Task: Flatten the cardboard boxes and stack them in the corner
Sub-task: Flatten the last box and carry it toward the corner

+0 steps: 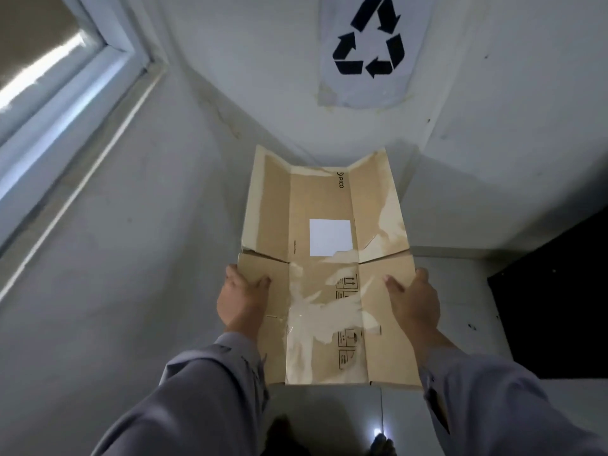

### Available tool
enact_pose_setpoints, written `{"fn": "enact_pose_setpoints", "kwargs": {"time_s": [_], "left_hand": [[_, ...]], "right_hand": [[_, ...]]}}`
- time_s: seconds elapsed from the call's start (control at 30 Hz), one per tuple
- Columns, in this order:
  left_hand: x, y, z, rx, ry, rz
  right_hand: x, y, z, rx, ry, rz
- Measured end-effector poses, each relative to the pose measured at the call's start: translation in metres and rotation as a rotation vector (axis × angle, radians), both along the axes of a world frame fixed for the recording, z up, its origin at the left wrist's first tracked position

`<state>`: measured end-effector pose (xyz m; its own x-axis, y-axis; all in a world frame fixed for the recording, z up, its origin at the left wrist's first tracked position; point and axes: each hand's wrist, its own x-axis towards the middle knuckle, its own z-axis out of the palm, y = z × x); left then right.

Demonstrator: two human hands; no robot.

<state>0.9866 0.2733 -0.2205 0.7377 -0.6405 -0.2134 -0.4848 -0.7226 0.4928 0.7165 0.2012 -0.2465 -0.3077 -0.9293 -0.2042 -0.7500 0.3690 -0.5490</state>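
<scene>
- Right now I see both arms reaching toward 12 o'clock, grey sleeves [197,399] pushed up off the wrists.
- My left hand [241,299] grips the box [324,268] at its 9 o'clock edge, thumb lying on top and fingers hidden beneath.
- My right hand [414,302] grips the 3 o'clock edge the same way, thumb pointing inward across the flap.
- I see the box opened out flat, held between the hands, its far end pointing at the corner of the white walls.
- At 12 o'clock a recycling sign [370,37] is stuck on the wall [493,126] above the box.
- At 10 o'clock I see a window frame [82,103].
</scene>
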Motion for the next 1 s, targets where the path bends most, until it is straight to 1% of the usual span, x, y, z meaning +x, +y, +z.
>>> {"fn": "enact_pose_setpoints", "kwargs": {"time_s": [0.13,0.23,0.33,0.47,0.53,0.6,0.7,0.8,0.87,0.93,1.0], "left_hand": [[-0.004,0.001,-0.053,-0.001,0.038,-0.009],[-0.004,-0.007,-0.111,0.002,0.057,0.009],[-0.009,-0.016,-0.174,-0.008,0.058,0.039],[-0.019,-0.026,-0.265,0.068,-0.008,0.036],[-0.021,-0.034,-0.318,0.045,0.034,0.058],[-0.024,-0.043,-0.371,0.010,0.038,0.049],[-0.028,-0.053,-0.442,0.002,0.012,0.033],[-0.027,-0.059,-0.506,0.004,0.023,0.025],[-0.027,-0.064,-0.540,0.041,0.074,0.015],[-0.026,-0.072,-0.558,0.106,0.153,-0.004],[-0.021,-0.078,-0.576,0.132,0.187,-0.022]], "right_hand": [[-0.004,0.003,-0.050,0.002,0.020,-0.015],[-0.005,-0.001,-0.105,-0.014,0.008,-0.009],[-0.006,-0.012,-0.169,-0.033,0.013,0.014],[-0.008,-0.023,-0.261,-0.013,0.046,0.012],[-0.010,-0.026,-0.309,0.013,0.070,-0.006],[-0.013,-0.029,-0.357,0.027,0.085,-0.015],[-0.021,-0.035,-0.428,0.017,0.057,0.014],[-0.024,-0.040,-0.488,0.018,0.007,0.036],[-0.020,-0.051,-0.518,0.054,-0.025,0.034],[-0.014,-0.066,-0.532,0.148,-0.050,0.031],[-0.015,-0.077,-0.545,0.254,-0.049,0.008]]}}
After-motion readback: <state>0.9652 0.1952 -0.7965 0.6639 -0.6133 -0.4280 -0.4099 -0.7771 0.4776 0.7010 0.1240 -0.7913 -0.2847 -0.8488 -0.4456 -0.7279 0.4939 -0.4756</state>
